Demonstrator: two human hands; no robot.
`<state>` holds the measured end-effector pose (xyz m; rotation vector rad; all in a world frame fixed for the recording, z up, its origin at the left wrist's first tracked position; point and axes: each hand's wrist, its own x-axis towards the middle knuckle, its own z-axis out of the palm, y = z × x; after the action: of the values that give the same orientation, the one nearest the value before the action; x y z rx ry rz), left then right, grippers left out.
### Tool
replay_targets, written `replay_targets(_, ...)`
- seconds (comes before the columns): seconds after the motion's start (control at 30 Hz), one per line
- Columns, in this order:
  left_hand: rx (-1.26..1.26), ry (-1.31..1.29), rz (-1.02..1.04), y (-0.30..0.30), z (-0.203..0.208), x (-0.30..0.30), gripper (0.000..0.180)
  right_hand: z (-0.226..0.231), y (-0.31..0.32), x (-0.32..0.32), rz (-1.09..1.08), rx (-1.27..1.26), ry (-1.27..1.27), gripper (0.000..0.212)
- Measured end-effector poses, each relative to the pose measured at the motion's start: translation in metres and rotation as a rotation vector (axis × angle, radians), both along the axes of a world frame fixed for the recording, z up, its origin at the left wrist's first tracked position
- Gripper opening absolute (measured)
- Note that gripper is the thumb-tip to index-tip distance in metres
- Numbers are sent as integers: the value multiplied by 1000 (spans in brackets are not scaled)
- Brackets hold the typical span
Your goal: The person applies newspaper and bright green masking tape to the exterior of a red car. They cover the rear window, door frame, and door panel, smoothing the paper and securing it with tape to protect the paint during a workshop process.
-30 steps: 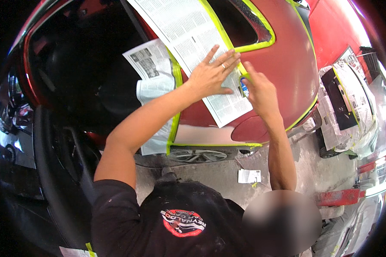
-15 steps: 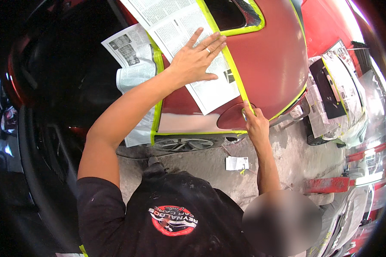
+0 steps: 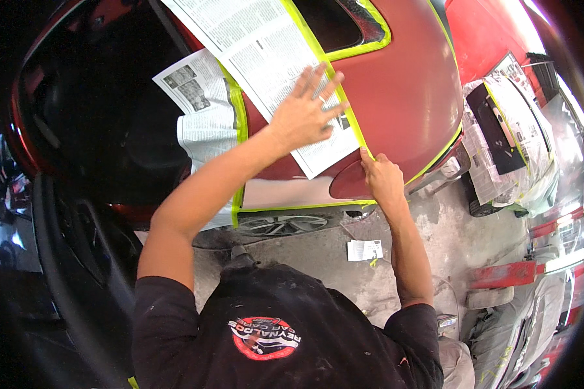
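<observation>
A sheet of newspaper (image 3: 266,61) lies slantwise over the dull red car body panel (image 3: 402,84), with yellow-green masking tape (image 3: 352,120) along its right edge. My left hand (image 3: 308,111) is spread over the lower part of the sheet, fingers apart and fingertips near the tape; it is slightly blurred. My right hand (image 3: 384,178) is at the tape's lower end, beside the round fuel flap (image 3: 350,181), its fingers closed on the tape. Another newspaper piece (image 3: 204,133), taped along its right edge, hangs over the dark opening at left.
The window (image 3: 328,23) above is edged with tape. Below the panel are a wheel (image 3: 282,225) and a small paper (image 3: 365,250) on the concrete floor. An open dark car door (image 3: 78,246) stands at left; a paper-covered car part (image 3: 499,136) is at right.
My left hand has shifted down along the sheet and its fingers have spread wider. My right hand stays at the tape's lower end, slightly higher on it. The view has tilted a little.
</observation>
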<state>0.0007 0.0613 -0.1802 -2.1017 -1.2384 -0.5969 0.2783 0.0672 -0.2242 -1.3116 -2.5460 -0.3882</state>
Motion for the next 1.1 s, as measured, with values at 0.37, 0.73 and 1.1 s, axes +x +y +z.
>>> replay_targets(0.37, -84, -57, -133, -26, -1, 71, 50, 21, -40, -12, -68, 88, 455, 36)
replay_targets(0.73, -893, 291, -251, -52, 155, 107, 34, 92, -137, 6, 72, 302, 668, 35)
replay_targets(1.1, -1029, 274, -465, -87, 210, 115, 27, 126, -186, 31, 7, 236, 708, 43)
